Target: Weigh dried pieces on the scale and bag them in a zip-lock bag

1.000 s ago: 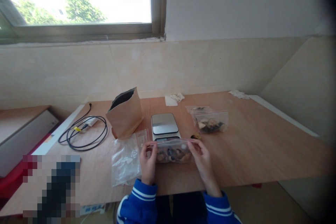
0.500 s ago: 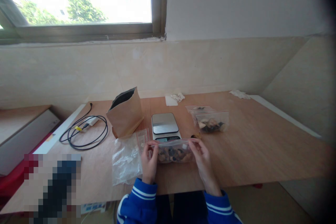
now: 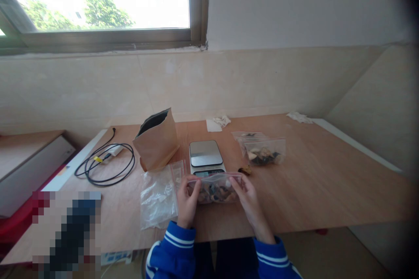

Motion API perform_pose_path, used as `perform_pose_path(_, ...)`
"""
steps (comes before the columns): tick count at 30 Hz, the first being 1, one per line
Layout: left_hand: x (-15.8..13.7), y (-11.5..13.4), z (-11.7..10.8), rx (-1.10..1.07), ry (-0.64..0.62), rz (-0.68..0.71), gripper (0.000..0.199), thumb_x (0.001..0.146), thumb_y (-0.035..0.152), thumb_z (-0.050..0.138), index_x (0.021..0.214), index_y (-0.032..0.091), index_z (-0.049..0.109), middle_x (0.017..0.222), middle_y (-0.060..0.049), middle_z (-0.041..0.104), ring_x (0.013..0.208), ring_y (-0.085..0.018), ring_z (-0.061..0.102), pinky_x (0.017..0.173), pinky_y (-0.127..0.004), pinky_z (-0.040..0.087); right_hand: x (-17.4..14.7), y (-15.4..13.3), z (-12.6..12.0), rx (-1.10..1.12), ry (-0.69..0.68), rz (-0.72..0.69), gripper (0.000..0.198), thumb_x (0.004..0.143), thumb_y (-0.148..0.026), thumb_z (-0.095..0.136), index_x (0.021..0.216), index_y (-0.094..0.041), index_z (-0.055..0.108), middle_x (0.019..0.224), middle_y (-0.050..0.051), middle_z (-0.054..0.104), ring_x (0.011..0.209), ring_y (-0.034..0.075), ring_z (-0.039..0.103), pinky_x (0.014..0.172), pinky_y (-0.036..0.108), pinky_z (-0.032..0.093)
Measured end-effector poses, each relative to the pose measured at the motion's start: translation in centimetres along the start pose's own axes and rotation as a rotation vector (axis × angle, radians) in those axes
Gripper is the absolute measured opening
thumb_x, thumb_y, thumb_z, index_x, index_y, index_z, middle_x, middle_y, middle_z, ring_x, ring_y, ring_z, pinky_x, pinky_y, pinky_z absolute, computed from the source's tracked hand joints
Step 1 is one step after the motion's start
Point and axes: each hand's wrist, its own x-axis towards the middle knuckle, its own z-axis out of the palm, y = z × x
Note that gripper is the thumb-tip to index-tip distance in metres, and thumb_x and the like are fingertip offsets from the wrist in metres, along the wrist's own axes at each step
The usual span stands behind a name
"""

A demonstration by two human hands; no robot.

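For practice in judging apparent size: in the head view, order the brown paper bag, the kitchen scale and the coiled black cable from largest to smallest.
1. Coiled black cable, widest spread.
2. Brown paper bag, close behind it.
3. Kitchen scale, smallest.

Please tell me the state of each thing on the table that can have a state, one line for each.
Clear zip bag of dark and tan pieces: held at its top edge by left hand and right hand.
Brown paper bag: standing, open at top.
Silver kitchen scale: platform bare.
Filled clear bags: lying flat.
Black cable: coiled.
Empty clear bags: lying crumpled.
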Motion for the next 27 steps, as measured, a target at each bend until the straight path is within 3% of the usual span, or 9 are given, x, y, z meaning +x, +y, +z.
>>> perform_pose_path(19,0.09,0.72,-0.15,0.031,0.031,0.065,0.021,0.08,0.038,0.065,0.082,0.017,0.067,0.085,-0.005,0.065,0.086,-0.02,0.06,0.081,-0.031,0.046,-0.42,-0.03,0.01,0.032,0.088,-0.068,0.027,0.074,-0.046,0.07,0.08,-0.02,0.066,0.08,0.002,0.069,0.081,0.02,0.064,0.077,0.032,0.051)
perform_pose_path(27,-0.06,0.63,-0.17,-0.008,0.009,0.017,0.022,0.081,0.039,0.064,0.083,0.017,0.066,0.085,-0.004,0.065,0.086,-0.019,0.06,0.081,-0.029,0.045,-0.37,0.2,0.0,0.06,0.065,-0.001,0.029,0.075,-0.047,0.07,0.085,-0.02,0.065,0.085,0.003,0.07,0.084,0.02,0.065,0.078,0.032,0.051)
